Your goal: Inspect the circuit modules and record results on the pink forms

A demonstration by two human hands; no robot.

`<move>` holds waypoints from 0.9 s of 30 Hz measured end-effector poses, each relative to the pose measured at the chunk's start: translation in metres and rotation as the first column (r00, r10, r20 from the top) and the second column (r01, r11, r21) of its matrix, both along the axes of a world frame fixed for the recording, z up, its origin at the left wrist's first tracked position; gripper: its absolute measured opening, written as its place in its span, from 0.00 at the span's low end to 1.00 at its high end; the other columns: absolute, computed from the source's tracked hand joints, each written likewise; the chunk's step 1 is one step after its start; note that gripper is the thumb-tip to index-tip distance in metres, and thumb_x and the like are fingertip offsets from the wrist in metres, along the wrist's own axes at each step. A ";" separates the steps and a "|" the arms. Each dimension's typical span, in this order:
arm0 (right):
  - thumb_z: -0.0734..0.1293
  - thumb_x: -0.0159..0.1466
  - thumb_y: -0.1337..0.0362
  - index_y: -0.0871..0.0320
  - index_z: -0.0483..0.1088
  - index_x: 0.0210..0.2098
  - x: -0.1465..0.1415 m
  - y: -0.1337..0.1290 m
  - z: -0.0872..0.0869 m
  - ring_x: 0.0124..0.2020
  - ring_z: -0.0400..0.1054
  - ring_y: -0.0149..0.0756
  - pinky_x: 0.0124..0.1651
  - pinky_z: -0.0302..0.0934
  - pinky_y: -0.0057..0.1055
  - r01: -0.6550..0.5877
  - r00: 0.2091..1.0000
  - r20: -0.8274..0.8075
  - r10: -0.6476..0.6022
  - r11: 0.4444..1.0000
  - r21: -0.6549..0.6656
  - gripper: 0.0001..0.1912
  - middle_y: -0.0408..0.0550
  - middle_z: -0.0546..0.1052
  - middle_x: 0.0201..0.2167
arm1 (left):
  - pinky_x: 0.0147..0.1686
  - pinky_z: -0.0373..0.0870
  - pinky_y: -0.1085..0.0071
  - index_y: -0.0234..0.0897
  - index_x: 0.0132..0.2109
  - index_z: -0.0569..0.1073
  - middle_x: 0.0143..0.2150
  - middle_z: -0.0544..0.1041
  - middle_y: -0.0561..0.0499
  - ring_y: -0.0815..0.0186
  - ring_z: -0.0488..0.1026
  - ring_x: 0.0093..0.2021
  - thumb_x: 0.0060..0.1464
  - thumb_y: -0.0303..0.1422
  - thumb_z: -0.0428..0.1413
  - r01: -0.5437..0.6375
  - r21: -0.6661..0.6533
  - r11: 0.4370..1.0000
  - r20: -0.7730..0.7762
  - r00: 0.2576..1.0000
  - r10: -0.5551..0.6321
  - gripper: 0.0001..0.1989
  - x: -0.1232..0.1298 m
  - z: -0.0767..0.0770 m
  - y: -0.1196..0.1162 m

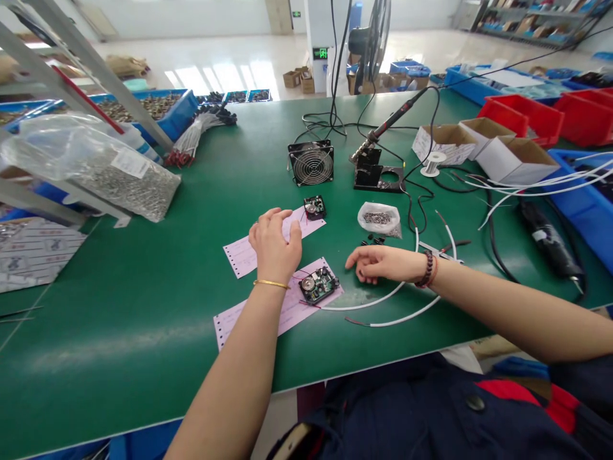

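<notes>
My left hand (276, 244) lies over the upper pink paper slip (239, 255), thumb apart from the fingers, with nothing visible in it. Just beyond its fingertips a small circuit board (315, 207) sits on that slip's far end. A second circuit board (318, 285) with a round metal part rests on the lower pink slip (287, 317), near my left wrist. A white cable (366, 307) runs from beside this board. My right hand (373, 263) hovers at the right of the board, index finger extended and the other fingers loosely bent, holding nothing I can see. Small black parts (373, 240) lie just past it.
Beyond the hands are a bag of small metal parts (380, 218), a metal-grilled fan (312, 163) and a soldering iron (393, 121) in its stand. A solder spool (433, 164) and cardboard boxes (514, 160) stand right. A black power tool (550, 246) lies near the right edge.
</notes>
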State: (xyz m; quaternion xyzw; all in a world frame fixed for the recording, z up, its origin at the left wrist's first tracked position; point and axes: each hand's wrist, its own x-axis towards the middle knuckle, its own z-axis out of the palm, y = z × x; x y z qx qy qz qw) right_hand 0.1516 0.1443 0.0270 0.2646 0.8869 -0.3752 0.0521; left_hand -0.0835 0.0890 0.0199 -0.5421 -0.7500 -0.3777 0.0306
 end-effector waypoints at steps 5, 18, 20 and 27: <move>0.54 0.66 0.75 0.63 0.73 0.44 0.008 0.004 -0.004 0.29 0.73 0.30 0.33 0.69 0.25 -0.007 1.000 -0.021 0.006 0.997 -0.080 0.17 0.48 0.78 0.31 | 0.66 0.56 0.50 0.37 0.52 0.76 0.60 0.76 0.38 0.51 0.69 0.64 0.61 0.38 0.50 0.030 -0.009 1.000 0.010 1.000 -0.030 0.18 0.003 0.001 0.000; 0.59 0.68 0.74 0.65 0.74 0.44 0.003 -0.047 0.003 0.46 0.70 0.50 0.51 0.65 0.45 -0.295 0.949 0.193 0.248 0.915 0.276 0.13 0.64 0.75 0.46 | 0.65 0.60 0.48 0.36 0.52 0.77 0.59 0.76 0.37 0.50 0.69 0.64 0.60 0.36 0.51 0.063 -0.016 0.998 0.008 0.998 -0.062 0.18 0.000 0.001 -0.001; 0.59 0.66 0.75 0.68 0.73 0.46 0.002 -0.051 0.001 0.48 0.70 0.53 0.52 0.64 0.48 -0.281 0.951 0.210 0.227 0.917 0.282 0.14 0.68 0.74 0.47 | 0.65 0.60 0.47 0.36 0.53 0.77 0.59 0.76 0.36 0.49 0.70 0.64 0.60 0.36 0.50 0.068 -0.021 0.997 0.005 0.998 -0.068 0.18 0.000 0.001 -0.001; 0.66 0.58 0.69 0.57 0.64 0.29 -0.003 -0.017 0.008 0.32 0.68 0.36 0.40 0.65 0.32 -0.075 0.982 0.168 0.086 0.995 -0.073 0.05 0.44 0.72 0.27 | 0.65 0.62 0.44 0.32 0.51 0.77 0.57 0.76 0.33 0.46 0.71 0.62 0.59 0.39 0.48 0.082 0.016 0.996 -0.014 0.997 -0.082 0.21 -0.006 0.004 0.002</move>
